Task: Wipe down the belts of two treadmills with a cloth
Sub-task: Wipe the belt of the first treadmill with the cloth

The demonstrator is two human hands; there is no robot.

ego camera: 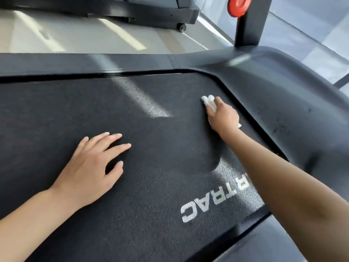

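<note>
Right hand (221, 116) curls over a crumpled white cloth (208, 103), pressing it to the belt (151, 148) near the front right corner, just inside the motor cover (292, 103); left hand (90, 167) lies flat and released, fingers spread, bracing mid-belt. Belt's long axis runs left-right across the view, so most unwiped surface likely lies to the left of the cloth, nearer the left hand. Belt is dark, grainy, matte, with white lettering (217, 201); cover is smooth moulded plastic; a second treadmill (132, 10) stands beyond, well apart.

Left hand (88, 167) lies flat on the near-left belt (151, 148); right hand (222, 118) presses cloth (208, 102) far right.
</note>
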